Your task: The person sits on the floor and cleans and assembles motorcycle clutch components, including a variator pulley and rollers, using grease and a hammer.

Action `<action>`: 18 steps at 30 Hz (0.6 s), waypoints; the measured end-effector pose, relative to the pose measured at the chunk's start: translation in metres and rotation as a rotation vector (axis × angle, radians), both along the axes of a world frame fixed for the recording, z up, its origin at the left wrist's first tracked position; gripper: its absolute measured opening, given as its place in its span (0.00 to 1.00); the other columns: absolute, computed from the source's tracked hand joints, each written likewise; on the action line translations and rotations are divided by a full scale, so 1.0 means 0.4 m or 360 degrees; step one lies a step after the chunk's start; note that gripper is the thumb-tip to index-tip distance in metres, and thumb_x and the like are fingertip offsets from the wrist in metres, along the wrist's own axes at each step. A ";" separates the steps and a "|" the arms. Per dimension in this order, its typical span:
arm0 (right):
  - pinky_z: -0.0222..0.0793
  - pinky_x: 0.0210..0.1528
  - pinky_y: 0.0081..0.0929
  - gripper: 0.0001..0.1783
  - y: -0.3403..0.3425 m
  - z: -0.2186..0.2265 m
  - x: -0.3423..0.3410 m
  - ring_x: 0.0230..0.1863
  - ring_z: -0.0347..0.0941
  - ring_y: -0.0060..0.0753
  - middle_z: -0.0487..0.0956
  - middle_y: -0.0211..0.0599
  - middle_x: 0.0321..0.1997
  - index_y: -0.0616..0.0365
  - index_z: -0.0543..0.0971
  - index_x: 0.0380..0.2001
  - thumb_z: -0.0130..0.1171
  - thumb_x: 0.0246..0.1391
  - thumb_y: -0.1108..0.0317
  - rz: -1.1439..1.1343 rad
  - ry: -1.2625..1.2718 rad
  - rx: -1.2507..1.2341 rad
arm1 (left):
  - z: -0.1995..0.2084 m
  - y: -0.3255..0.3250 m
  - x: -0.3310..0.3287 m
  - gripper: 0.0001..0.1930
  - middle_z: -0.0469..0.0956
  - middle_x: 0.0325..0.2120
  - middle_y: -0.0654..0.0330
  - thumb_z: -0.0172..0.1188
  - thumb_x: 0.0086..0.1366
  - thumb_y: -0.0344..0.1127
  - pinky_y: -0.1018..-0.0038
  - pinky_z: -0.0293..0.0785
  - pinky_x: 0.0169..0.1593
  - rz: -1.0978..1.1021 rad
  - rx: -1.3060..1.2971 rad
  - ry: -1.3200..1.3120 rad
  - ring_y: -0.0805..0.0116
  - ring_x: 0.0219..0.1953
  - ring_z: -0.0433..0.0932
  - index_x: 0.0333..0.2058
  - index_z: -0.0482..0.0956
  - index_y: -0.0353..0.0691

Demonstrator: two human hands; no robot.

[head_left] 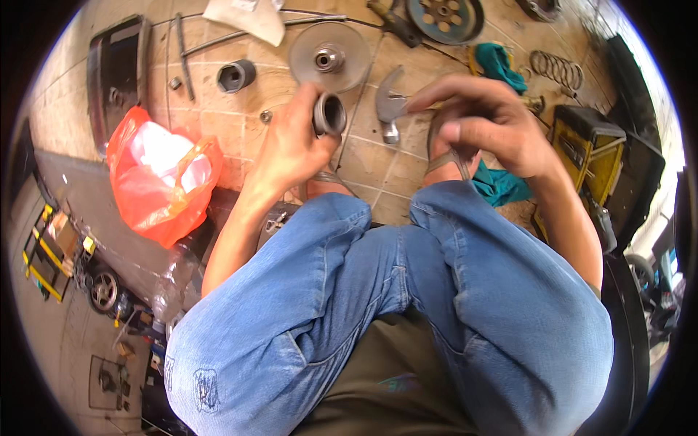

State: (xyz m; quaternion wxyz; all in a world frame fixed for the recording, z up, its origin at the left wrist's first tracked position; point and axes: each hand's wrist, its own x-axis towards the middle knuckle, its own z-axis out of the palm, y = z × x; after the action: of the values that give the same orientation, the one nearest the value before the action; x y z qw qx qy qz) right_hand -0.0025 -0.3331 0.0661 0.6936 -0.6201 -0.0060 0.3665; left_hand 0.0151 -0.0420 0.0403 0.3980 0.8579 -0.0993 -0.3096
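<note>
My left hand (294,142) is wrapped round a short hollow metal sleeve (331,115), whose dark round opening faces up. My right hand (494,123) is slightly blurred, with fingers curved and thumb apart, and nothing shows in it. Beside its fingertips lies a claw hammer (391,112) on the tiles, its handle partly hidden under that hand. Ahead of my left hand rests a round metal pulley disc (329,59) with a hub in its middle. A dark cylindrical cup (236,75) stands to its left, and a small nut-like ring (266,116) lies close to my left wrist.
An orange plastic bag (163,178) and a dark tray (118,76) are at left. Further off lie a long metal rod (254,33) and a drum-like wheel part (445,16). On the right are a coil spring (556,70), teal cloth (500,65) and a yellow-black box (589,149).
</note>
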 end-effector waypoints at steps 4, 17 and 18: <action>0.72 0.49 0.48 0.23 -0.136 -0.082 -0.055 0.48 0.74 0.57 0.77 0.48 0.45 0.53 0.82 0.54 0.59 0.52 0.70 0.0541 -0.0944 -0.1880 | -0.001 0.051 0.037 0.27 0.80 0.33 0.43 0.69 0.58 0.32 0.58 0.78 0.45 0.0118 0.0192 -0.0334 0.43 0.39 0.83 0.51 0.64 0.37; 0.72 0.52 0.45 0.20 0.009 -0.068 0.026 0.50 0.75 0.57 0.76 0.50 0.49 0.61 0.76 0.50 0.65 0.56 0.66 0.0225 -0.0962 -0.1268 | -0.018 -0.004 0.146 0.22 0.82 0.30 0.41 0.72 0.55 0.33 0.50 0.77 0.40 -0.0414 0.0588 -0.0549 0.36 0.39 0.82 0.44 0.70 0.37; 0.73 0.51 0.42 0.21 0.037 -0.085 0.042 0.49 0.77 0.54 0.77 0.49 0.49 0.62 0.76 0.51 0.66 0.57 0.66 0.0206 -0.1061 -0.1235 | -0.028 -0.009 0.153 0.21 0.82 0.30 0.41 0.71 0.55 0.33 0.49 0.78 0.40 -0.0439 0.0564 -0.0563 0.36 0.38 0.82 0.43 0.70 0.37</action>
State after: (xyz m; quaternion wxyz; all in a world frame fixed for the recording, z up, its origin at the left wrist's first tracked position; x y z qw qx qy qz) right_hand 0.0144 -0.3183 0.0322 0.3487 -0.9133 -0.1287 0.1663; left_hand 0.0765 -0.0458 0.0290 0.1725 0.9331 -0.2272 -0.2187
